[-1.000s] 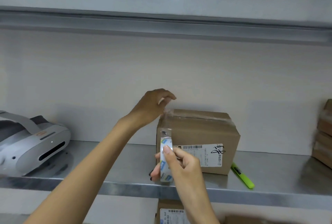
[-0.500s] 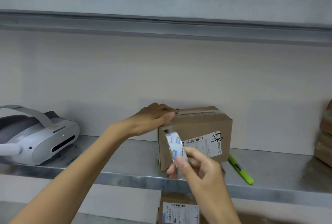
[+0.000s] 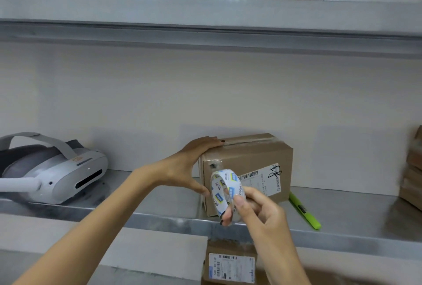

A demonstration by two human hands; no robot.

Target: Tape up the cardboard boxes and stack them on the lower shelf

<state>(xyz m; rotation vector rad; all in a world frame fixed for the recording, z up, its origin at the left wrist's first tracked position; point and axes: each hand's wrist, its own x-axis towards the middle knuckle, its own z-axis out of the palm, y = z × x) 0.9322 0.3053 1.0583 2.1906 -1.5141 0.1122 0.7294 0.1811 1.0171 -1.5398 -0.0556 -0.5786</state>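
Fingers (image 3: 238, 202) of my right hand (image 3: 262, 216) are clamped on the tape roll (image 3: 220, 193). The thumb presses its printed outer band and the other fingers curl through and behind the ring. The roll sits tilted, just in front of the cardboard box (image 3: 251, 161).

Up and to the left of that grip, my left hand (image 3: 182, 166) rests on the box. Its fingers lie straight and together, flat on the left edge of the lid. The thumb is spread apart from them, reaching down beside the box's near left corner, with its tip just beside the roll. Clear tape shines along the top seam and over that corner.

Behind both hands, the box stands upright on the metal shelf (image 3: 159, 223), its white label facing me. To the right of my fingers, a green marker (image 3: 303, 212) lies on the shelf just beside the box. Directly below them, a second box (image 3: 230, 264) with a label shows on the level underneath. Far left sits a grey headset (image 3: 57, 170), and at the far right edge a stack of cardboard (image 3: 413, 170).
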